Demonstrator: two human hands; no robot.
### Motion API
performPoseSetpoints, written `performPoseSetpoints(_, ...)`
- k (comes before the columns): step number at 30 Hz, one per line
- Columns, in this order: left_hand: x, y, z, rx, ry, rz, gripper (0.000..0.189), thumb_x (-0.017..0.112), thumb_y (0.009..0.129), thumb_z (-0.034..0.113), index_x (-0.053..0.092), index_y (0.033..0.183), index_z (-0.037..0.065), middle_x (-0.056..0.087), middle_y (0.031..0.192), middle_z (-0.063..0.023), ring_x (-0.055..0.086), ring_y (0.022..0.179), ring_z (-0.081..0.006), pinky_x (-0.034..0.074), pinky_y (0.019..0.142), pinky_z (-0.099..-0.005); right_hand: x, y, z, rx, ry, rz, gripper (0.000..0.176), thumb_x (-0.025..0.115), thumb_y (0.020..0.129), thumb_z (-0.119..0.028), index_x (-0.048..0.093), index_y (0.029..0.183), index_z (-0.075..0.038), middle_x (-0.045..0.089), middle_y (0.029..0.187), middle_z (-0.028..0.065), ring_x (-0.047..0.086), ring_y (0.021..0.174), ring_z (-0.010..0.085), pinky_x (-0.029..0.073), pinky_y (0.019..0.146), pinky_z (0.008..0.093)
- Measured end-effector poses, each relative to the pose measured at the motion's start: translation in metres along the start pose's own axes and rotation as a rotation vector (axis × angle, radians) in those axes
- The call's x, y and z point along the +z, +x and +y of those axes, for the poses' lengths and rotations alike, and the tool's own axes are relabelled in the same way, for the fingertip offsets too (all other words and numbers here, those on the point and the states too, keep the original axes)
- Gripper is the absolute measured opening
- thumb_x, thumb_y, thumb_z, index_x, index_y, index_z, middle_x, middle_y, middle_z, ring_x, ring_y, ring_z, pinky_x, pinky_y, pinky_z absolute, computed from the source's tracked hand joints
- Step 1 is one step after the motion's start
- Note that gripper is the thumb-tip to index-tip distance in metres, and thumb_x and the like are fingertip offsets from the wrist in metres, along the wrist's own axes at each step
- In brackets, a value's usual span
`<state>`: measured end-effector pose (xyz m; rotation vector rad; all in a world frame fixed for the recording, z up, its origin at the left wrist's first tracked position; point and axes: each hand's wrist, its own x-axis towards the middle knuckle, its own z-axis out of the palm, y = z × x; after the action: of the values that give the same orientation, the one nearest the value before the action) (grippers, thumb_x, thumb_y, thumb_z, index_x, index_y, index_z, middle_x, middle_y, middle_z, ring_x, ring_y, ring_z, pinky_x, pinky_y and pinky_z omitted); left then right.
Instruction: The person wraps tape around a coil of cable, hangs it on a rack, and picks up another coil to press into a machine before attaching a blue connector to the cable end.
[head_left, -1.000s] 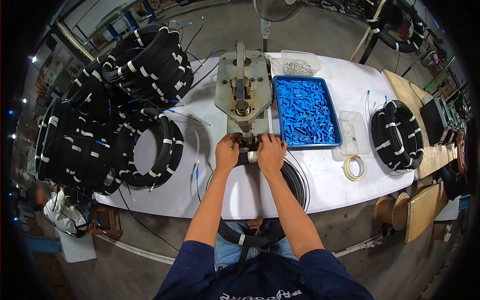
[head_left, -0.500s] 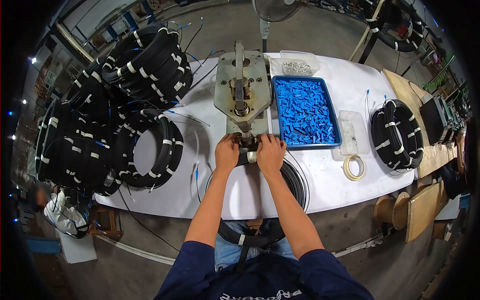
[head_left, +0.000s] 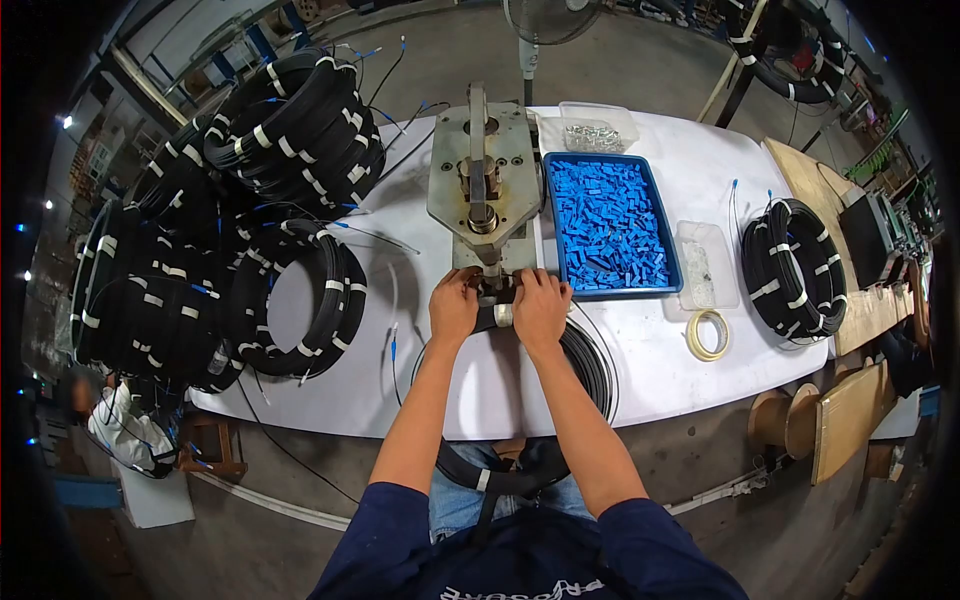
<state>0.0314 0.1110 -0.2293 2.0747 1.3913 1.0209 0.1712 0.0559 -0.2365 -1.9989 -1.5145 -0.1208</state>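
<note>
My left hand [head_left: 454,308] and my right hand [head_left: 541,308] meet at the front end of a metal bench press [head_left: 450,195]. Fingers on both are curled inward, and whatever they pinch under the press head is hidden. A black cable coil [head_left: 592,370] hangs between my forearms, from the table down over my lap, with pale tape around it. Its upper part passes just below my hands. Loose thin cable with a blue connector [head_left: 393,345] lies left of my left forearm.
A blue tray [head_left: 677,265] of small blue connector parts stands right of the press. Behind it is a clear box [head_left: 600,112] of metal pieces; nearby are another clear box [head_left: 708,265] and a tape roll [head_left: 708,335]. Taped cable coils [head_left: 300,130] pile up left; another coil [head_left: 795,270] lies right.
</note>
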Motion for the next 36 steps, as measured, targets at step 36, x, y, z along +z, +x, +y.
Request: performPoseSetpoints(36,-0.0024,-0.0007,0.0053,0.001,0.02,0.006,0.025,0.056,0.081,0.003,0.067,0.103,0.0,0.067,0.091,-0.0169,0.063,0.073,-0.0314,0.05,0.07,-0.0397,0.0001,-0.0003,-0.0004,-0.015,0.015,0.036,0.016,0.059,0.084,-0.014,0.063,0.099,-0.009,0.062,0.097,0.0083,0.057,0.092,0.0267,0.036,0.091,0.0452)
